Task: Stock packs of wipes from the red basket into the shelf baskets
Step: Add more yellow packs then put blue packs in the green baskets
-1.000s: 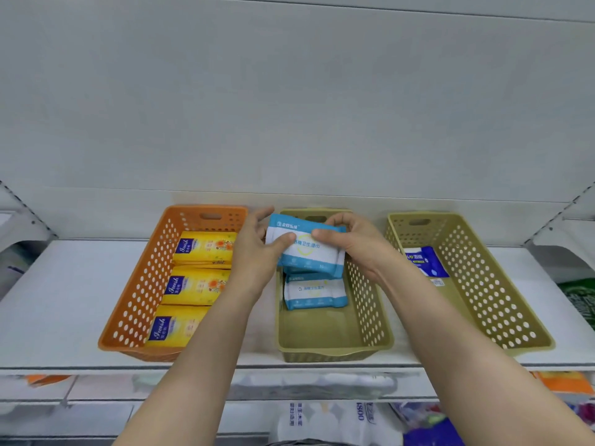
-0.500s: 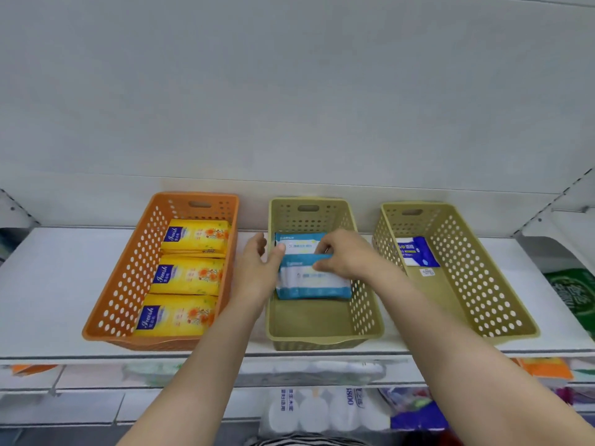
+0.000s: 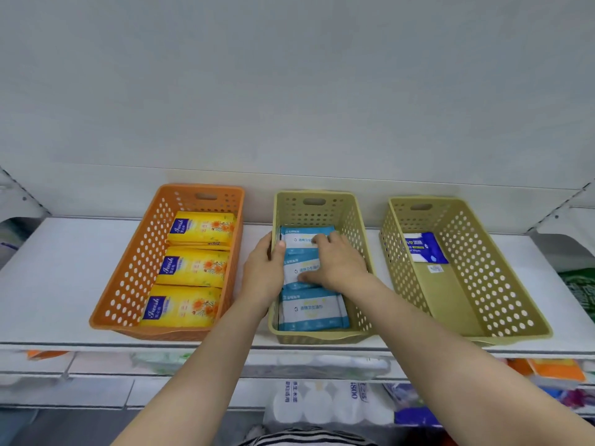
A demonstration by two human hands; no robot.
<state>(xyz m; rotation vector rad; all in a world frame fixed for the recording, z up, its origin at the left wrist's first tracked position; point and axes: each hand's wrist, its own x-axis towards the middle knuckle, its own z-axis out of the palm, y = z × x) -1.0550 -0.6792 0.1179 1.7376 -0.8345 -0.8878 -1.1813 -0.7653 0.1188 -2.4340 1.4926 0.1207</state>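
Three perforated baskets sit side by side on the white shelf (image 3: pixel 48 284): an orange basket (image 3: pixel 128 278) on the left, a middle olive basket (image 3: pixel 360 226), and a right olive basket (image 3: pixel 502 284).

Orange basket: three yellow packs (image 3: pixel 193 268) in a row from back to front, lying flat.

Middle olive basket: three blue-and-white wipe packs in a row. Back pack (image 3: pixel 301 236), middle pack (image 3: pixel 297 268), front pack (image 3: pixel 310 312). The front pack lies flat and fully visible; the back and middle packs are partly covered by the hands.

Left hand (image 3: pixel 262 272): straddles the left wall of the middle olive basket, palm outside, thumb tip over the rim and touching the left edge of the back pack. Fingers are hidden behind the wall, so I cannot tell whether they curl or lie straight.

Right hand (image 3: pixel 338 262): inside the basket, palm down on the back and middle packs, fingers bent with tips on the back pack, thumb lying across the middle pack. It reads as pressing rather than lifting. The two hands are near each other, not touching.

Right olive basket: one dark blue pack (image 3: pixel 423 247) at the back end, with a small white label (image 3: pixel 435 269) just in front of it on the basket floor.

Below the shelf: a lower shelf with white wrapped rolls (image 3: pixel 318 403) and other blurred goods.
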